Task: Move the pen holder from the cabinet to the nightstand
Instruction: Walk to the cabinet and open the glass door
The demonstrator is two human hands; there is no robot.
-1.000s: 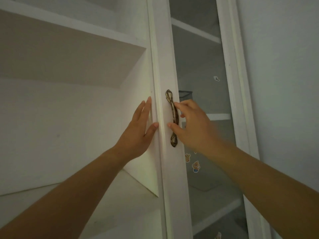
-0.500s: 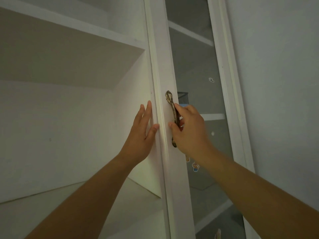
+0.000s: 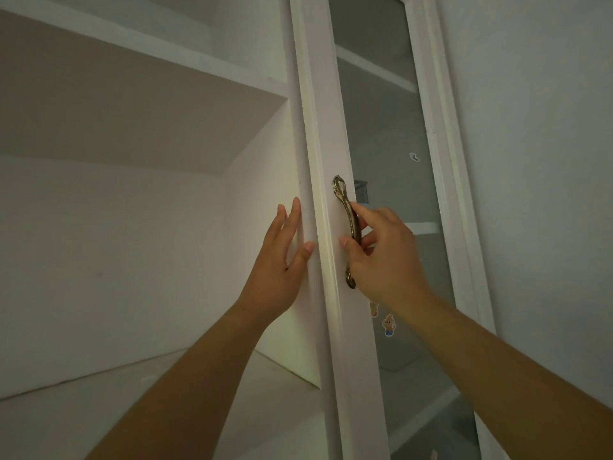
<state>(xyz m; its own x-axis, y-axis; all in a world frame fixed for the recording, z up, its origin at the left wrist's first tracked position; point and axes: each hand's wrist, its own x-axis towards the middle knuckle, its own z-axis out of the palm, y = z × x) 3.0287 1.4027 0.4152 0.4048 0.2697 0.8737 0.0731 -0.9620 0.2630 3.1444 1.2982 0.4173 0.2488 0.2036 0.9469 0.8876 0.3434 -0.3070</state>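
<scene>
My right hand (image 3: 381, 257) now wraps the brass handle (image 3: 346, 227) mid-frame — left hand (image 3: 278, 267) flat, released on the cabinet (image 3: 308, 161) frame — door's next.

We see a plain grey wall (image 3: 537, 134) rising to the right of the white woodwork. Small cartoon stickers (image 3: 388, 325) cling to the glass pane low down, two of them close together, and we spot another tiny white sticker (image 3: 413, 157) higher up on the same pane, well apart from the pair below.
</scene>
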